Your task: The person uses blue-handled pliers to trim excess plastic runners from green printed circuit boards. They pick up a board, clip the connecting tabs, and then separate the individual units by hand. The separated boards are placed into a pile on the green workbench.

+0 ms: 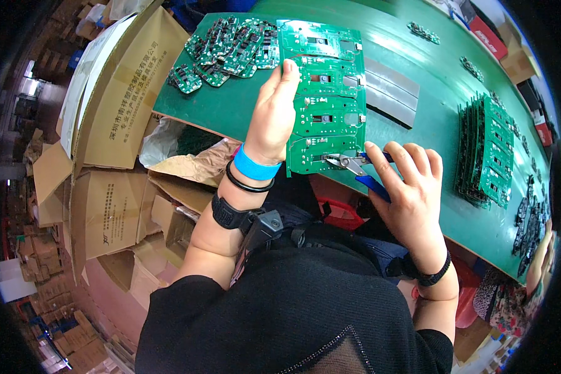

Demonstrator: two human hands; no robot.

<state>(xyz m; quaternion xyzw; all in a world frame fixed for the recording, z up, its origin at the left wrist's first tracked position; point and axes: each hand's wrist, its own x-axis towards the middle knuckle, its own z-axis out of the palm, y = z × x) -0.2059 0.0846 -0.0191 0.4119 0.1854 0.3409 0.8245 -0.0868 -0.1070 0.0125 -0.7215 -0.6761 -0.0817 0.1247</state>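
1. Our left hand grips the left edge of a long, flat green circuit-board panel, thumb along that edge; its other fingers are mostly hidden.
2. We have this panel in front of us, partly over the near edge of the smooth green worktop, with its lower end closest to our body.
3. Our right hand is curled round a pair of small silver metal cutters with blue handles. The handles stand apart, and the tips meet the panel's lowest section; we cannot tell whether the jaws are closed on anything.
4. Beyond our left hand we see a loose heap of small green circuit boards with black parts.
5. Just right of the panel lies a flat grey rectangular block.
6. Farther right, we have a tall stack of similar green panels.
7. To our left, an open brown cardboard box stands beside the worktop, crumpled brown paper at its near side.
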